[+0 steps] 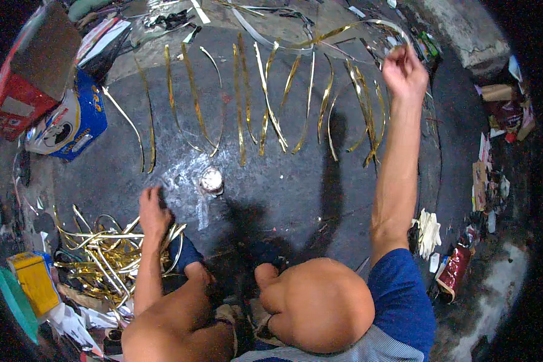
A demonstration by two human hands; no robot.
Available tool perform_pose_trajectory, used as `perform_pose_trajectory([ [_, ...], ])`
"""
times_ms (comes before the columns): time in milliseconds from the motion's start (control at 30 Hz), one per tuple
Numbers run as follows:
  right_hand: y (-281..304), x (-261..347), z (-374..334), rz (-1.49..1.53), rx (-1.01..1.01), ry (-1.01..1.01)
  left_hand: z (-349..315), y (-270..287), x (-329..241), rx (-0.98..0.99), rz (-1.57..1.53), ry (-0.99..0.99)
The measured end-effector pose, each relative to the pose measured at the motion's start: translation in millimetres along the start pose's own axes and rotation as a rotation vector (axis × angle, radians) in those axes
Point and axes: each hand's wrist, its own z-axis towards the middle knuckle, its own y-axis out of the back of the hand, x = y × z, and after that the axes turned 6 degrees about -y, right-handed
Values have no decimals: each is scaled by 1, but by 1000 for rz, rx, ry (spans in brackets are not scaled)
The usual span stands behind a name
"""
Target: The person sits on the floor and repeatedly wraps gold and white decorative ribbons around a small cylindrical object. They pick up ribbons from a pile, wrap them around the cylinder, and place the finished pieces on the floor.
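My right hand [406,73] is raised at the far right, fingers pinched on the end of a long shiny gold and silver strip [338,30]. That strip curves away to the left across the far edge of the dark work surface. Below it lie several similar gold strips [241,102], side by side and pointing toward me. My left hand [155,211] is low at the left, just above a tangled pile of gold strips [102,253]. Its fingers point away from me, slightly bent, and nothing shows in them. A small round white-topped thing [211,181] stands between the pile and the strips.
A red box [27,99] and a blue and white box [72,123] stand at the left. A yellow box [36,283] is near the lower left. Paper scraps and a dark red wrapper [455,271] litter the right side. My knees fill the near edge.
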Motion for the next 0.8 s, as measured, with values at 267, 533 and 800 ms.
perform_pose_trajectory([
  [267, 259, -34, -101, -61, -857, 112, -24, 19, 79, 4, 198, 50],
  [533, 295, -153, -198, -1459, -945, 94, -6, 16, 99, -103, -62, -22],
  [800, 90, -328, -257, -1577, 395, -118, 40, 16, -13, -25, -347, 2],
])
